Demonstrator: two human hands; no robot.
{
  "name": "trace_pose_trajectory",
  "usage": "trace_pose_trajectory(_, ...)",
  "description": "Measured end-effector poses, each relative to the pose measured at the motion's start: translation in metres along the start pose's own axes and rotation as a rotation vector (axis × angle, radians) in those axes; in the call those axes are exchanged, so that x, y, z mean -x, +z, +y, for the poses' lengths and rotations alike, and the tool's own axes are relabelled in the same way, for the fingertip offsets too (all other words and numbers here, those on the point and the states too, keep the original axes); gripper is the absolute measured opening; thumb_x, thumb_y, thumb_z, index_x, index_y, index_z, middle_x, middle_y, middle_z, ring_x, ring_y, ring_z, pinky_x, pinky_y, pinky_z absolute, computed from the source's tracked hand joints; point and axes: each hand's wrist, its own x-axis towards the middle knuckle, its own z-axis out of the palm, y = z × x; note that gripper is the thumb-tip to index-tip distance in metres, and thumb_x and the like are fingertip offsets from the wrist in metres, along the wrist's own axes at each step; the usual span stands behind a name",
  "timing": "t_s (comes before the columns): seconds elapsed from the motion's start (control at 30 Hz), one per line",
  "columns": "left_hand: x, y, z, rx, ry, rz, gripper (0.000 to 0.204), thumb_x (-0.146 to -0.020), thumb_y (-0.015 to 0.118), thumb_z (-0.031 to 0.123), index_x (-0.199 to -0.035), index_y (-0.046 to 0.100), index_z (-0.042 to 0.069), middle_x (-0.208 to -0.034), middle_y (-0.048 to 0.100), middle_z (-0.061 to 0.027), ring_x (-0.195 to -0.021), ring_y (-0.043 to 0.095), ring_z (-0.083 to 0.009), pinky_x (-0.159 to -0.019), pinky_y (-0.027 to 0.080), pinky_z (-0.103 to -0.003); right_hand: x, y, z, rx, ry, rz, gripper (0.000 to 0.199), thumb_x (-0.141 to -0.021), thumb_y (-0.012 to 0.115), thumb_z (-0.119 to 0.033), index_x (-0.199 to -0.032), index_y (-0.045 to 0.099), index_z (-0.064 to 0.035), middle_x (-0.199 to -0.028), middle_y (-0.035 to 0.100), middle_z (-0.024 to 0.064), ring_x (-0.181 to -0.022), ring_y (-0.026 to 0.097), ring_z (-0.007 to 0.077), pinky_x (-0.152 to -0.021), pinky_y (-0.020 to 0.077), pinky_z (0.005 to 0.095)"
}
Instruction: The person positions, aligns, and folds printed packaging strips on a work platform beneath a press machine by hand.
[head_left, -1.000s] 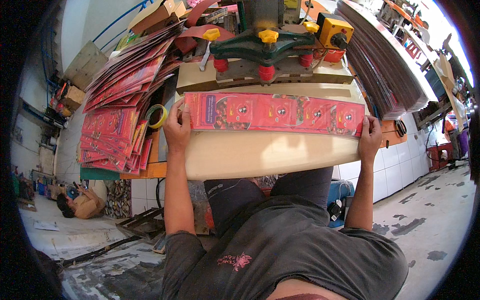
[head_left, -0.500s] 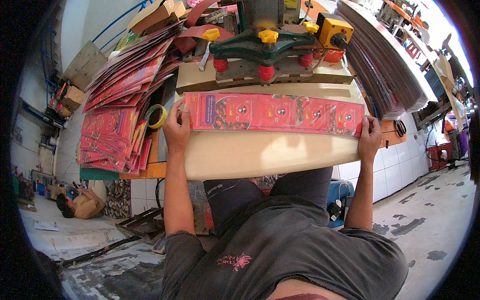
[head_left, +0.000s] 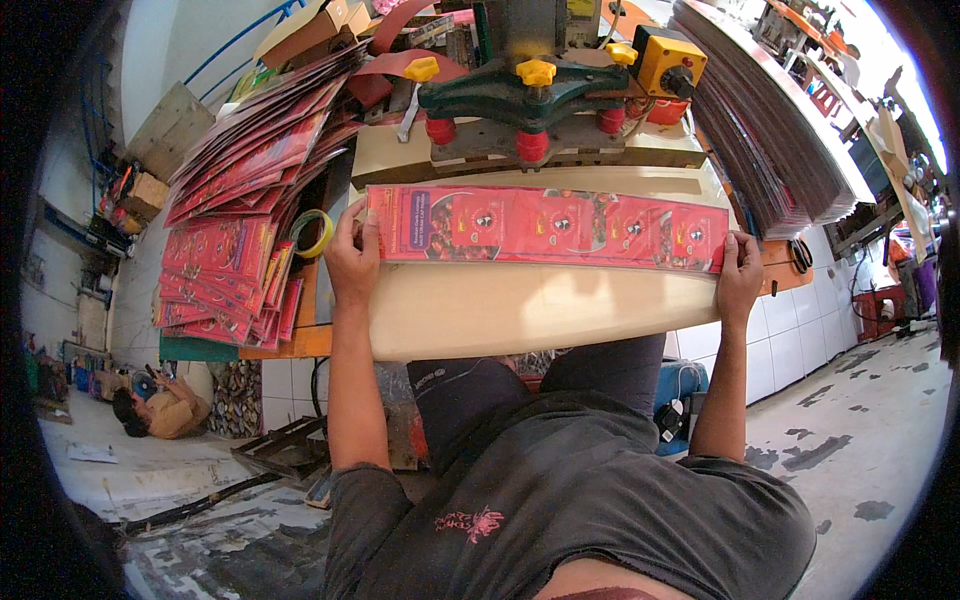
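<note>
Smooth cream worktable [head_left: 520,315], both hands [head_left: 350,262] [head_left: 738,282] gripping long glossy red printed strip [head_left: 545,225]

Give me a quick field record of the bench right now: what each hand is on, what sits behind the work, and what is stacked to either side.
left hand: grips the left end of the long red printed strip
right hand: grips the strip's right end
strip: lies flat across the cream work table
behind strip: green press machine with red and yellow knobs
left of table: pile of red printed sheets, yellow tape roll
right of table: tall stack of dark sheets
floor, left: a person sitting
</note>
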Motion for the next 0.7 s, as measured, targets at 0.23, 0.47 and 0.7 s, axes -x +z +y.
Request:
trace_pose_trajectory(0.23, -0.0005, 0.0002, -0.0004, 0.009, 0.018, 0.016, 0.035, -0.106, 0.063, 0.027, -0.127, 0.069, -0.001, -0.066, 0.055, -0.0049, -0.061, 0.05, -0.0114, -0.058, 0.044, -0.03, -0.0007, -0.0005, 0.0055, -0.007, 0.02, -0.002, 0.028, -0.109, 0.06, -0.026, -0.111, 0.068, 0.0007, -0.099, 0.072, 0.01, -0.092, 0.067, 0.015, -0.084, 0.0538, 0.0326)
trace_pose_trajectory(0.47, -0.0008, 0.0, 0.0003, -0.001, 0.031, 0.021, 0.035, -0.106, 0.063, 0.027, -0.127, 0.069, -0.001, -0.066, 0.057, -0.0055, -0.06, 0.051, -0.0119, -0.058, 0.044, -0.03, -0.001, 0.0001, 0.0072, -0.028, 0.022, 0.002, 0.028, -0.109, 0.06, -0.025, -0.11, 0.068, 0.0009, -0.097, 0.072, 0.0093, -0.09, 0.066, 0.0144, -0.083, 0.0536, 0.0322)
trace_pose_trajectory(0.7, 0.0009, -0.0013, -0.0006, -0.009, 0.005, 0.019, 0.034, -0.106, 0.064, 0.027, -0.127, 0.069, 0.0, -0.071, 0.064, -0.0081, -0.064, 0.058, -0.0134, -0.062, 0.049, -0.031, -0.0009, 0.0005, 0.0061, -0.037, 0.009, 0.006, 0.027, -0.109, 0.06, -0.024, -0.11, 0.068, 0.002, -0.096, 0.072, 0.0093, -0.091, 0.066, 0.014, -0.082, 0.0531, 0.0315)
